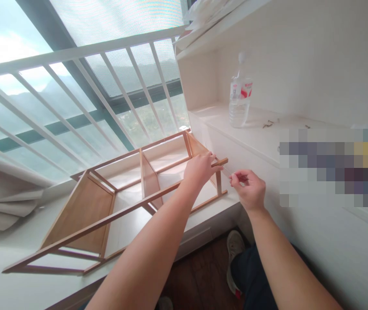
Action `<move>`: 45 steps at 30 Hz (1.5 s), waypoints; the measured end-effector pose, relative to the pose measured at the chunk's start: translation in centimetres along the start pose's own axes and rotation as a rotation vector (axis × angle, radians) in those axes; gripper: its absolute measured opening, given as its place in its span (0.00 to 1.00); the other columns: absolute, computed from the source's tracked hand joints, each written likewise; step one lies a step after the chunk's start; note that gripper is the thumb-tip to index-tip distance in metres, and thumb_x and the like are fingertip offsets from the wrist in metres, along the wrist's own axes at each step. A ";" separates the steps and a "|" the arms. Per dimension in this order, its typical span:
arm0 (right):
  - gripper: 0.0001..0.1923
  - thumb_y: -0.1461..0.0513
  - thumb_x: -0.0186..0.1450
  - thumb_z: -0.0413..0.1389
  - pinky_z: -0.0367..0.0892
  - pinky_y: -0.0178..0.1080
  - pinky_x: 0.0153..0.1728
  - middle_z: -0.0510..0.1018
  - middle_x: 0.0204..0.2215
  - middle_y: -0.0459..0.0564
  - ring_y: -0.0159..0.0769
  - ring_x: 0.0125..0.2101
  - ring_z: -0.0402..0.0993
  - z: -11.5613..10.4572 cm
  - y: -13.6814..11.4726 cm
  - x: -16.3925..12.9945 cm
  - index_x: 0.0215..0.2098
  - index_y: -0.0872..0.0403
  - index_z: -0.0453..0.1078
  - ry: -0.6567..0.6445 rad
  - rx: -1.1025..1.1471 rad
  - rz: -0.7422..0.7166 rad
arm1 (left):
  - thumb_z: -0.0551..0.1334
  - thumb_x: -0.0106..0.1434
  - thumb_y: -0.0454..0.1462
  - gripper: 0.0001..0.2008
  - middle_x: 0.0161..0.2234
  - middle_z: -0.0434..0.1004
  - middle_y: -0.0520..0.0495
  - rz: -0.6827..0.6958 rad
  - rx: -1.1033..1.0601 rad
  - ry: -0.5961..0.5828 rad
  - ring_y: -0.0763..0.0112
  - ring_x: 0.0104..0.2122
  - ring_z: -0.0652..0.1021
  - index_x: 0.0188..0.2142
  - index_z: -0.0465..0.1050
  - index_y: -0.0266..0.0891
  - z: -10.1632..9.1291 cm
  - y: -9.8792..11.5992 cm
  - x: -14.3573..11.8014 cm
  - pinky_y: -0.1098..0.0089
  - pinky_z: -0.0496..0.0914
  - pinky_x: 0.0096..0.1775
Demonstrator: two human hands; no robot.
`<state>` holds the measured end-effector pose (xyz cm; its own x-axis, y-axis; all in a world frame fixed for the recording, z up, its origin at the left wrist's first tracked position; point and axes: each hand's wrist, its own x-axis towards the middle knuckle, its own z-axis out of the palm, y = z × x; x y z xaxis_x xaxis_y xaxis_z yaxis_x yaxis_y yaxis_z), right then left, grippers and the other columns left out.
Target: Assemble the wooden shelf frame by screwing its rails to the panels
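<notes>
Dark trousers [248,271] and a pale shoe [235,245] lie closest to your eye, over the floor [197,271]. Your right hand [250,189] comes next, thumb and fingers pinched together on a slim rod [226,171] that points toward the wood (whether its tip touches is too fine to tell). Your left hand [198,168] is clamped around the near rail [106,221], close to its end. This rail belongs to the shelf frame [88,211], which lies on its side along the white ledge [50,211]. Judging by its thin members, the frame is probably light for its length and stiff along the rails, though a smooth finish may slip under dry fingers. Hold it by those rails, toward their ends, rather than by the broader panels [150,176], which look likelier to flex. Farther off, small screws [268,124] lie beside a clear bottle [239,105]; a white railing [83,51] crosses the window beyond [122,23].
</notes>
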<state>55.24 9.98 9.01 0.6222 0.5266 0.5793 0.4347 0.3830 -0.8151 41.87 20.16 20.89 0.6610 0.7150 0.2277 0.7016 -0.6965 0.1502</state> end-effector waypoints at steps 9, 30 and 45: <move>0.10 0.53 0.65 0.63 0.78 0.39 0.31 0.82 0.27 0.47 0.36 0.25 0.79 0.0 -0.2 0.3 0.35 0.51 0.75 0.014 -0.017 -0.001 | 0.65 0.66 0.55 0.21 0.52 0.82 0.46 -0.002 -0.001 -0.010 0.53 0.50 0.81 0.52 0.79 0.48 -0.1 0.1 -0.1 0.63 0.72 0.47; 0.05 0.58 0.70 0.57 0.78 0.40 0.34 0.82 0.31 0.47 0.35 0.26 0.78 -1.1 -1.5 1.0 0.37 0.48 0.74 -0.059 -0.261 -0.341 | 0.64 0.66 0.56 0.22 0.53 0.82 0.46 -0.003 -0.007 -0.007 0.54 0.49 0.81 0.53 0.79 0.48 -0.1 0.1 -0.1 0.64 0.71 0.46; 0.04 0.62 0.69 0.58 0.79 0.42 0.39 0.83 0.33 0.47 0.37 0.32 0.81 -0.8 -0.6 0.4 0.40 0.48 0.75 -0.014 -0.190 -0.347 | 0.64 0.67 0.54 0.20 0.51 0.82 0.45 0.005 0.000 -0.010 0.55 0.49 0.81 0.52 0.79 0.48 -0.1 0.0 -0.1 0.64 0.71 0.45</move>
<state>55.76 9.33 9.75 0.4087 0.4017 0.8195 0.7309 0.3937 -0.5575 41.81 20.08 20.95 0.6674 0.7118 0.2186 0.6982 -0.7003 0.1486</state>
